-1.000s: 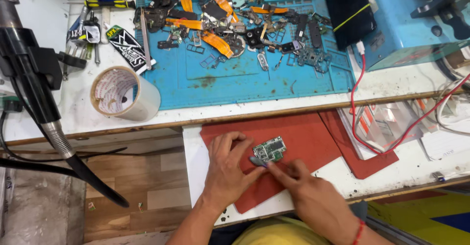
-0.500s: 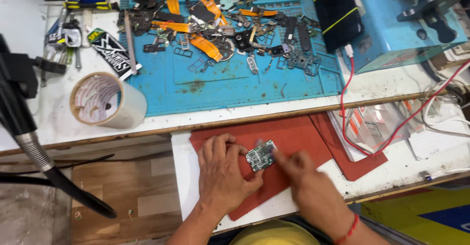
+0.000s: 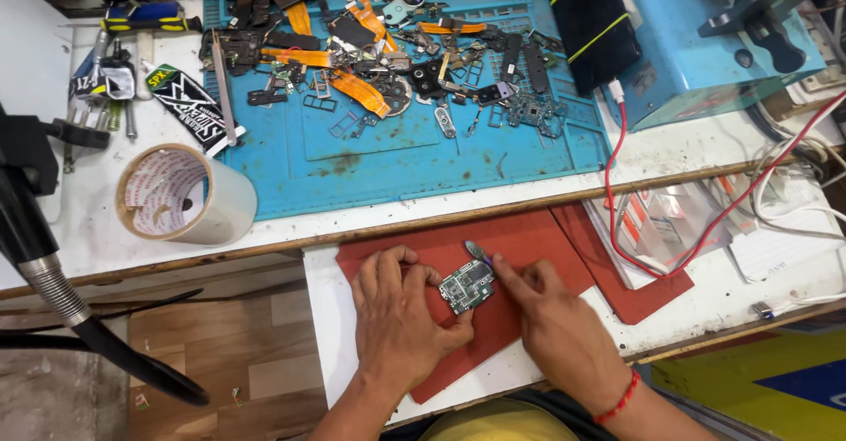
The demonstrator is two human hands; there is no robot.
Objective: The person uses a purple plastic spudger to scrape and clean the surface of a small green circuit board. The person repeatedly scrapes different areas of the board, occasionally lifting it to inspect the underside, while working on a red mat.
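**A:** From the head camera, where does the board sit?

**B:** The small green circuit board (image 3: 466,286) lies on the red mat (image 3: 529,243), near the front edge of the lower white shelf (image 3: 330,335), right between the two hands. Its long axis runs on a slant, from near-left up to far-right.

**A:** And the hands?

**B:** The left hand (image 3: 397,322) lies flat with fingers loosely spread, thumb and fingertips pressed to the board's left and near edges, pinning it. The right hand (image 3: 551,318) comes in from the right, thumb and forefinger pinched around a thin metal tool (image 3: 478,251) whose tip points away at the board's far-right corner. Both touch the board; the left covers more of it.

**A:** Anything packaged or labelled around?

**B:** Far left, a wide roll of clear tape (image 3: 185,196) stands on the white bench, with a black-and-white printed sachet (image 3: 189,106) just beyond it, lying slantwise. A blue work mat (image 3: 370,159) spreads across the far middle, littered with orange flex strips and small dark parts. Far right, a black phone (image 3: 592,20) with a yellow-green stripe leans on a blue machine (image 3: 696,62), a red cable (image 3: 621,221) trailing down from it towards the near right.
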